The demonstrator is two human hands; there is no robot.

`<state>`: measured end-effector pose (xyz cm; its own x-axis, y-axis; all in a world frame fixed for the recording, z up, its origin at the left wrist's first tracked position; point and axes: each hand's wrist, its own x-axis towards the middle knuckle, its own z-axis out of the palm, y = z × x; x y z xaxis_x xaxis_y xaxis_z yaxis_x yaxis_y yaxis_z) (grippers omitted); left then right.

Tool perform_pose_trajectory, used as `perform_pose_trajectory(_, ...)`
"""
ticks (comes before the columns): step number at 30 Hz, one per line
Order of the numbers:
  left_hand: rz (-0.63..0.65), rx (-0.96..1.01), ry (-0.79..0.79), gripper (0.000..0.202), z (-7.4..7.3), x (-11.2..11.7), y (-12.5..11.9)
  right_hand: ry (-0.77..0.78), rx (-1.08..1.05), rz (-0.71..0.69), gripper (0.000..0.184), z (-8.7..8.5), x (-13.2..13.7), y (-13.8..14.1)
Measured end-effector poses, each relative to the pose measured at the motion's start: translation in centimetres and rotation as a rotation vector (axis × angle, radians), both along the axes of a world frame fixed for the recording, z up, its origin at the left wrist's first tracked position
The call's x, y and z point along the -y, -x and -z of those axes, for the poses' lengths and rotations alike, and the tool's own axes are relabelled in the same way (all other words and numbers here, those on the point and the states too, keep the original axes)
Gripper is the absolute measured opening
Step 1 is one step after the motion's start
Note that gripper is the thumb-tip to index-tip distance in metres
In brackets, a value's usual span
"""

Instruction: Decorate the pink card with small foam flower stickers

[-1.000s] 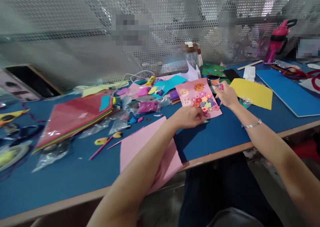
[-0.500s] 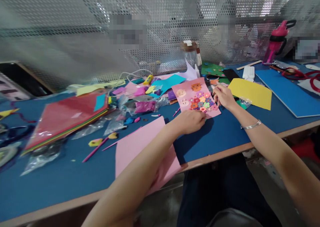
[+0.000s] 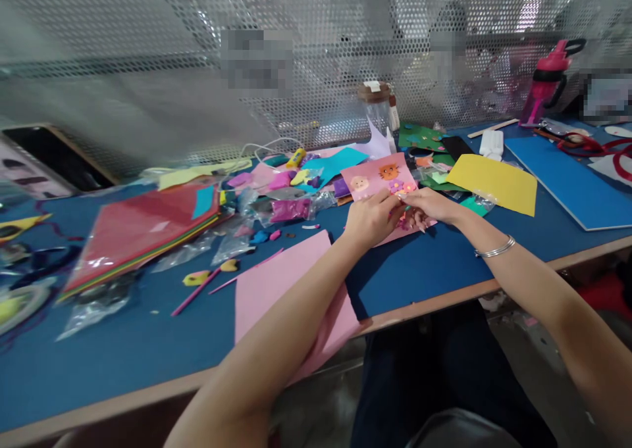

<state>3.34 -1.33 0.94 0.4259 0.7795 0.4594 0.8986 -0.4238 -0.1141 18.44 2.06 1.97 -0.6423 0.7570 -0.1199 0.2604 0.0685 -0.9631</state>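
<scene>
A pink decorated sheet (image 3: 370, 170) lies on the table, bearing an orange cat face (image 3: 388, 171), a pale animal face (image 3: 359, 183) and small clay flowers (image 3: 403, 187). Over its lower half, my left hand (image 3: 372, 221) meets my right hand (image 3: 433, 204) at the fingertips, covering most of the flowers. The fingers of both hands are bent and drawn together; whatever sits between them is too small or hidden to tell. Under my left forearm rests a plain pink sheet (image 3: 286, 287), its near end hanging past the table edge.
Left of the pink sheets are clay packets (image 3: 291, 209), purple sticks (image 3: 196, 293) and a stack of coloured sheets (image 3: 143, 237). Rightward lie yellow paper (image 3: 494, 181) and a blue board (image 3: 567, 183). A lidded jar (image 3: 376, 109) and pink bottle (image 3: 546, 89) stand behind, before a perforated metal screen (image 3: 316, 53).
My left hand has moved up and slightly left onto the decorated sheet. My right hand has come leftward and down, so the fingertips now meet over the flowers.
</scene>
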Motion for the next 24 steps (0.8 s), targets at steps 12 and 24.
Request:
perform_pose_trajectory(12,-0.141,-0.085,0.277,0.049,-0.5,0.5,-0.1,-0.480,0.232,0.279,0.035,0.4,-0.9,-1.1)
perform_pose_trajectory(24,-0.327,-0.169,0.485,0.070,-0.4,0.8,-0.9,-0.104,0.557,-0.163,0.031,-0.4,-0.4,-2.0)
